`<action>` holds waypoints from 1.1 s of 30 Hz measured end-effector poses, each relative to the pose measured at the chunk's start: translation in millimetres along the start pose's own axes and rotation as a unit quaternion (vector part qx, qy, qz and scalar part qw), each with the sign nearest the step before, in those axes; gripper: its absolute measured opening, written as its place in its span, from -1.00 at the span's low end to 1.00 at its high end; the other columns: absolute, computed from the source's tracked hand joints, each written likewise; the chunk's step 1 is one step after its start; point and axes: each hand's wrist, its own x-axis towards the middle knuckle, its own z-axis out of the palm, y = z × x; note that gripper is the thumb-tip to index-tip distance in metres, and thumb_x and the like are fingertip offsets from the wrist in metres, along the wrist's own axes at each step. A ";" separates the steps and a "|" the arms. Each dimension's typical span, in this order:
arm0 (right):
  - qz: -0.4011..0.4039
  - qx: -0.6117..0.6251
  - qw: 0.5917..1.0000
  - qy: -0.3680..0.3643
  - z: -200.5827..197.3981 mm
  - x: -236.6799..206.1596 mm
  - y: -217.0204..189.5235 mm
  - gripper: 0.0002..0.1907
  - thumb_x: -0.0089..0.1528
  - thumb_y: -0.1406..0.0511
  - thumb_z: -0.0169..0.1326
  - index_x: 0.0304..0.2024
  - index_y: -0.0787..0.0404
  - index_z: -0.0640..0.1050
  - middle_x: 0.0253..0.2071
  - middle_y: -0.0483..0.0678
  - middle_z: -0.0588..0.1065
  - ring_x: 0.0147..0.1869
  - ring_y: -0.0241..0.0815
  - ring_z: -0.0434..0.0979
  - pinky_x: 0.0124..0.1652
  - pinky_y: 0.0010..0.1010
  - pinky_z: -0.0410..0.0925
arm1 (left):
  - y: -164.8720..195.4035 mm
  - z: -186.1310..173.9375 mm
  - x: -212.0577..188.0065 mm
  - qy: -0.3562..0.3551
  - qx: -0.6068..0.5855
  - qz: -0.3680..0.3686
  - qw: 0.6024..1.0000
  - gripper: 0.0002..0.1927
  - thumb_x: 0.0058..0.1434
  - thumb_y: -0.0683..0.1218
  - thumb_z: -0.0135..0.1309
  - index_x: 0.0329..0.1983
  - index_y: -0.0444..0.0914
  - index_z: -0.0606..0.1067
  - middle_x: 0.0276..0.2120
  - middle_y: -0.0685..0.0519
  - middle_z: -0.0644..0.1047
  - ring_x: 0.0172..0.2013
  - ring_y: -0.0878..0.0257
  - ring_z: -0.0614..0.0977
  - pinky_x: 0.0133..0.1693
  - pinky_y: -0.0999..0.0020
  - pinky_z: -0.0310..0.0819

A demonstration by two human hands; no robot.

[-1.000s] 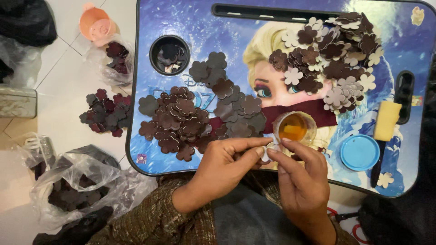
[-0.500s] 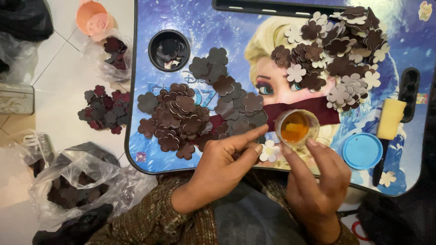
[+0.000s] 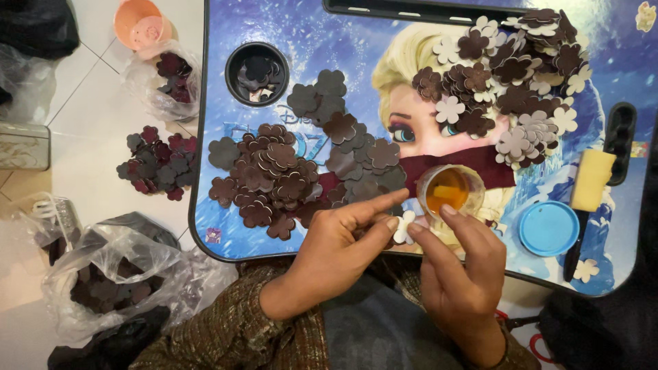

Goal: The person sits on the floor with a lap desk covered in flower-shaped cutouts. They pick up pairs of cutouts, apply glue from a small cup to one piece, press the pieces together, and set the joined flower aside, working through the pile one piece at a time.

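My left hand and my right hand meet over the near edge of a blue picture-printed lap table. Together they pinch one small white flower-shaped cutout between fingertips. Just beyond it stands a small clear cup of amber liquid. A heap of dark brown flower cutouts lies left of my hands on the table. A second heap of brown and white flower cutouts sits at the far right.
A blue round lid and a yellow sponge brush lie at the right. The table's cup holder holds cutouts. On the floor at left: loose cutouts, plastic bags of them, an orange cup.
My hands drew slightly toward me and now pinch the white flower from both sides. The view shifted a little to the right.
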 end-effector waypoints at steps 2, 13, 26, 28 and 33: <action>-0.027 -0.043 0.999 0.005 -0.2 -2.3 2.1 -0.61 0.15 0.53 0.15 0.00 0.16 0.68 0.16 0.12 0.45 0.23 0.12 0.44 0.21 -0.15 0.34 | -0.5 -0.6 0.7 0.002 -0.019 -0.002 1.000 -0.57 0.38 -0.16 0.05 0.32 -0.28 0.49 -0.31 0.28 0.57 -0.31 0.61 0.48 -0.26 0.66 0.45; 0.192 0.034 0.974 0.113 -17.1 -13.5 13.2 -0.56 0.21 0.57 0.08 0.15 0.30 0.43 -0.06 0.14 0.55 0.01 -0.05 0.56 0.04 -0.43 0.35 | -6.7 -5.9 2.7 -0.069 -0.038 -0.036 0.996 -0.51 0.43 -0.12 0.00 0.41 -0.29 0.39 -0.28 0.16 0.62 -0.29 0.53 0.61 -0.22 0.58 0.53; 0.205 0.566 0.797 0.050 24.9 -48.0 28.6 -0.05 0.16 0.63 0.09 0.58 0.28 0.09 -0.03 0.24 0.56 0.17 0.04 0.58 0.16 -0.20 0.46 | -32.9 -21.9 -1.3 -0.272 -0.215 -0.082 0.934 -0.21 0.51 -0.15 -0.01 0.69 -0.32 -0.07 -0.08 0.05 0.57 -0.20 0.32 0.63 -0.12 0.42 0.55; 0.168 0.571 0.803 0.039 28.7 -45.4 33.3 -0.05 0.16 0.62 0.09 0.57 0.27 0.10 -0.06 0.22 0.57 0.13 0.03 0.59 0.13 -0.21 0.47 | -25.9 -25.2 -3.6 -0.281 -0.202 -0.070 0.935 -0.21 0.55 -0.14 -0.01 0.71 -0.35 -0.08 -0.09 -0.03 0.57 -0.17 0.28 0.65 -0.10 0.40 0.57; 0.123 0.582 0.803 0.031 30.4 -36.5 34.7 -0.05 0.20 0.61 0.13 0.61 0.25 0.11 -0.17 0.15 0.58 0.03 -0.03 0.59 0.19 -0.21 0.44 | 18.1 -34.9 -12.1 -0.229 -0.013 -0.100 0.968 -0.37 0.45 -0.07 -0.04 0.56 -0.18 0.14 -0.17 -0.01 0.64 -0.27 0.30 0.69 -0.23 0.39 0.61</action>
